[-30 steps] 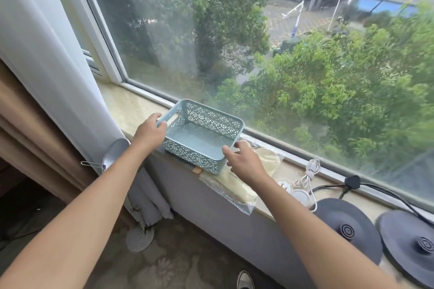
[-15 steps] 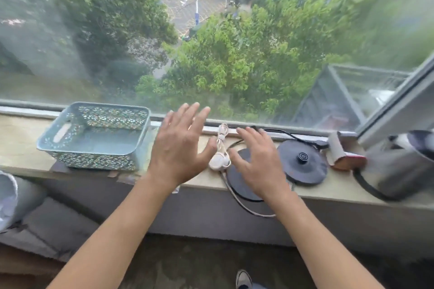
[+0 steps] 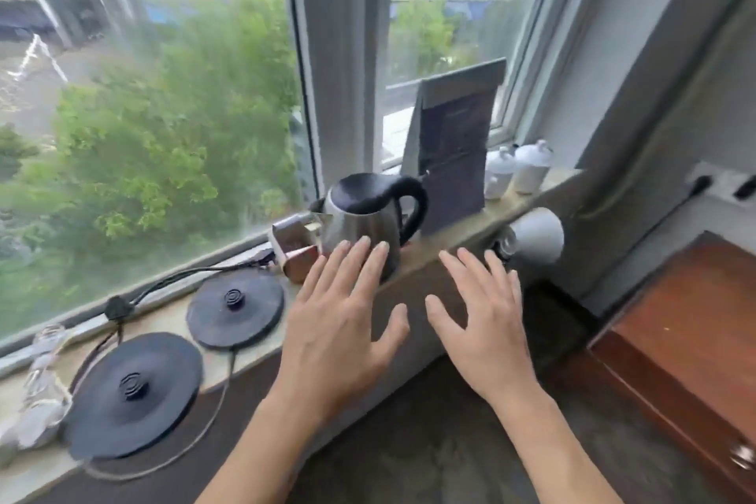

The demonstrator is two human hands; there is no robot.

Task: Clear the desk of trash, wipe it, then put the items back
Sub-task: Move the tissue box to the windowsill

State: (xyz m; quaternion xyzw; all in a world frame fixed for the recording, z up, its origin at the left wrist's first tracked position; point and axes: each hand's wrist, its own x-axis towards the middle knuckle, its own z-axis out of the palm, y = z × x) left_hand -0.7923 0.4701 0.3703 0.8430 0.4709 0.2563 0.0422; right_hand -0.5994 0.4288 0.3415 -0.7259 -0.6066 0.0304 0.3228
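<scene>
Nearest the camera, both bare forearms reach forward over the dark floor. The left hand [image 3: 343, 336] and the right hand [image 3: 484, 333] are spread flat with fingers splayed, released and grasping nothing, side by side and apart from each other.

Just beyond the left hand's fingertips [image 3: 364, 243] stands the stainless steel electric kettle with a black lid and black loop handle [image 3: 370, 219]. It is upright near the front edge of the pale stone window sill [image 3: 446, 241], spout to the left and handle to the right. The left hand is the nearer of the two; whether it touches the kettle's wall I cannot tell. The right hand hovers before a bare stretch of sill to the kettle's right.

Left of the kettle, touching or just beside it, sits a small brown and white carton [image 3: 294, 250]. Farther left lie two round black kettle bases [image 3: 235, 307], their cords trailing along the sill and one looping over the front edge, so a leftward slide looks crowded.

Behind the kettle's handle a dark flat stand-up pouch [image 3: 454, 147] leans upright, with two small white jars [image 3: 517, 170] beyond it near the window frame. A brown wooden table [image 3: 691, 323] stands well apart to the right, likely the clearer route for carrying things.
</scene>
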